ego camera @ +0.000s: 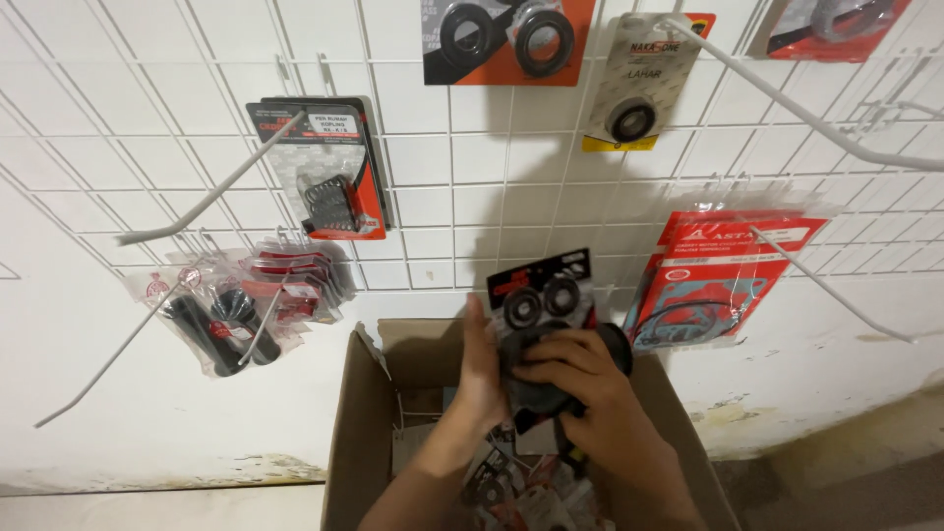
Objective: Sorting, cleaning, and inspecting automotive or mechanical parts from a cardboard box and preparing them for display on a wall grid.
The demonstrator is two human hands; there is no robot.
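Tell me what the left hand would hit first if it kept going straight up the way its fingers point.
Probably the bare wire grid on the wall; the left hand points up beside the seal packs. Depth is unclear.

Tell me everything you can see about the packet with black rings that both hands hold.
The packet is a flat card, black and red, under clear plastic, with two black rubber-looking rings side by side near its top. It stands almost upright, above the open cardboard box. The left hand supports its left edge; the right hand covers its lower part, so that part is hidden.

Open cardboard box [366, 433] of packaged parts [511, 492] on pale floor [157, 506].
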